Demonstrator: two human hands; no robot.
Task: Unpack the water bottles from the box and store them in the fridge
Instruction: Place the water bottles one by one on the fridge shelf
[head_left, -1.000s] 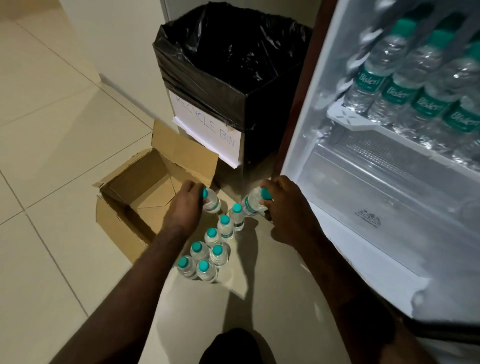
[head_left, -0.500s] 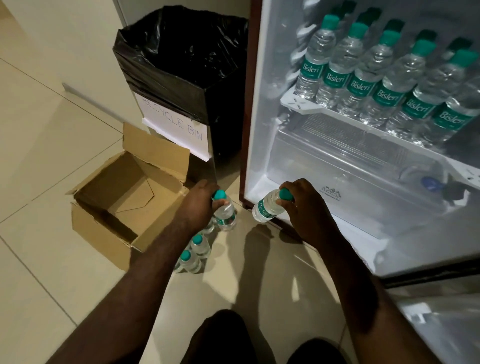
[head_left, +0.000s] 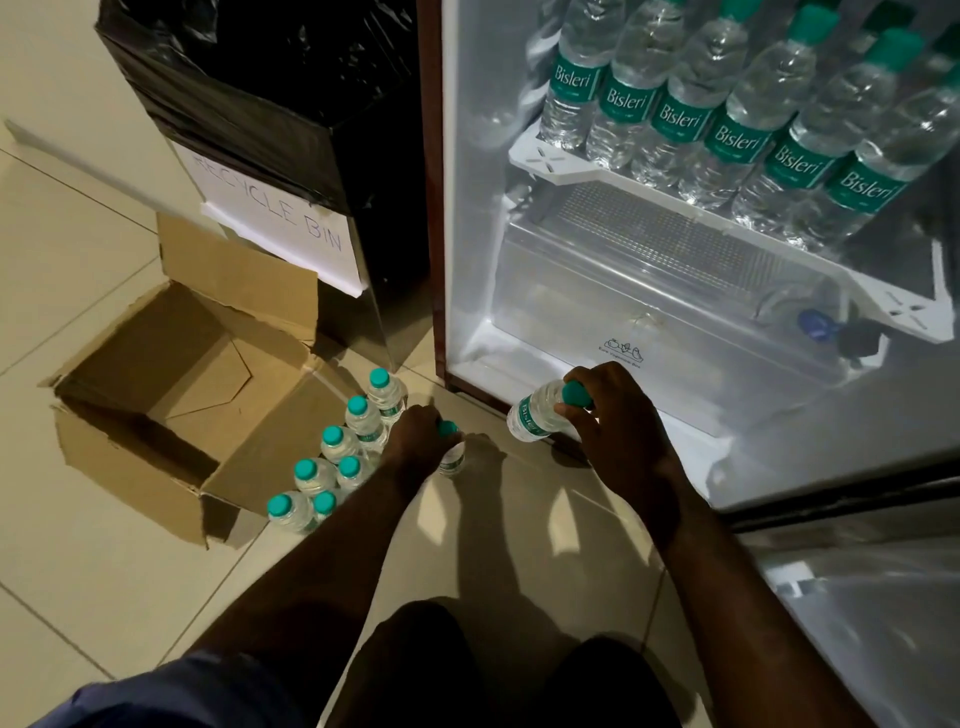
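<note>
**Desk:** Where are we looking?

**Operator:** I'm looking down at a tiled floor (head_left: 88, 561) in front of an open fridge (head_left: 470, 208), with a black-lined recycle bin (head_left: 270, 130) standing beside it. The cardboard box (head_left: 171, 395) is sitting open and, as far as I can see inside, emptied.

**Desk:** And the hands?

**Operator:** The right hand (head_left: 615, 431) is gripping a small bottle (head_left: 535, 413) by its neck, tilted, at the fridge's lower edge. The left hand (head_left: 415, 439) is closing round another bottle (head_left: 451, 452) on the floor.

**Desk:** How far along?

**Operator:** I'm judging the unpacking finished. A row of large bottles (head_left: 727, 119) is filling the shelf, but seven small bottles (head_left: 337, 457) are waiting on the floor beside the box, so the storing is only partly done.
</note>
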